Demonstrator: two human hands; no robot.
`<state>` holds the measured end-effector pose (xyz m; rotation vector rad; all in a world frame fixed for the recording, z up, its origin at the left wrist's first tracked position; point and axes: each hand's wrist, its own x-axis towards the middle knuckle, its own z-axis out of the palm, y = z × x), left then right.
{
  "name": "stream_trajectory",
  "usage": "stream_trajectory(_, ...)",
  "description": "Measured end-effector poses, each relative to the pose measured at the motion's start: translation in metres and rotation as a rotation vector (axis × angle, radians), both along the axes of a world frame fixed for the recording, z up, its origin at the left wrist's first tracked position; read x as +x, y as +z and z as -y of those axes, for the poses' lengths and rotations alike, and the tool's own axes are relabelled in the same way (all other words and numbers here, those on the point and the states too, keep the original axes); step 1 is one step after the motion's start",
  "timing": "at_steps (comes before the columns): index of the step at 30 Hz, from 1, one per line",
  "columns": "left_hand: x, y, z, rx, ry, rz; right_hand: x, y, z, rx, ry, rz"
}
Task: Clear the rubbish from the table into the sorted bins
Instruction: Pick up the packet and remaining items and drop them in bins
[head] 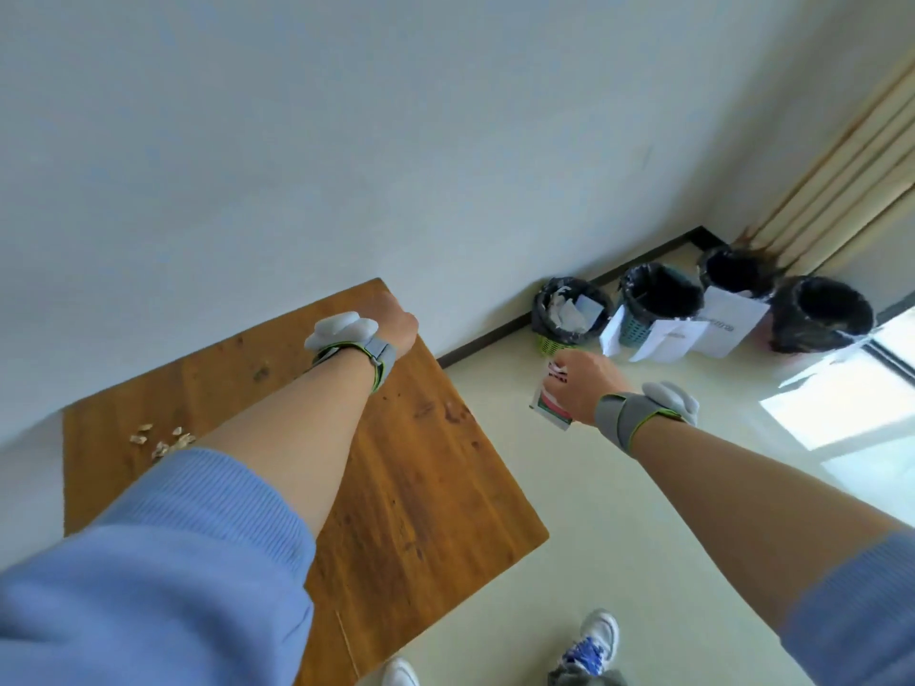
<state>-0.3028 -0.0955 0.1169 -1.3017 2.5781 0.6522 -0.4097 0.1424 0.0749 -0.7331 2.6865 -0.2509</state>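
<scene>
The person is standing by the table [426, 487] and holding a printed packet [550, 406] out over the floor in the right hand [584, 383]. The fingers are curling round its upper part, and it is well short of the four lined bins [638, 275] standing in the corner. The packet is looking flat, light and crumply, so I'd judge a pinch near its top edge is enough. Being so light, it is likely to flutter wide unless let go close over a rim. The leftmost bin [552, 343] is already holding paper scraps. The left hand [396, 325] is hovering over the table's far corner with its fingers out of sight, so I cannot tell whether it is clenched or holding anything. A few pale husks [163, 440] are lying on the table's left side.
</scene>
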Motion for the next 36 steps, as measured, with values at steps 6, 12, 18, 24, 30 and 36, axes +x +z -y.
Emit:
stream_trajectory(6, -0.102, 0.029, -0.091, -0.024, -0.023, -0.008, -0.101, 0.007, -0.085, -0.001, -0.048, -0.011)
stream_trajectory(12, -0.208, 0.035, -0.192, 0.066, -0.053, -0.111, -0.203, 0.027, -0.189, 0.013, -0.106, -0.044)
stream_trajectory(18, -0.324, 0.050, -0.270, 0.046, -0.200, -0.140, -0.298, 0.047, -0.281, 0.007, -0.232, -0.104)
stream_trajectory(24, -0.447, 0.037, -0.320, 0.033, -0.315, -0.140, -0.387, 0.035, -0.345, 0.003, -0.344, -0.077)
stream_trajectory(30, -0.563, 0.009, -0.361, 0.099, -0.360, -0.106, -0.488, 0.028, -0.389, 0.062, -0.406, -0.058)
stream_trajectory(36, -0.670, -0.011, -0.400, 0.104, -0.432, -0.029, -0.588, 0.029, -0.432, 0.055, -0.479, -0.029)
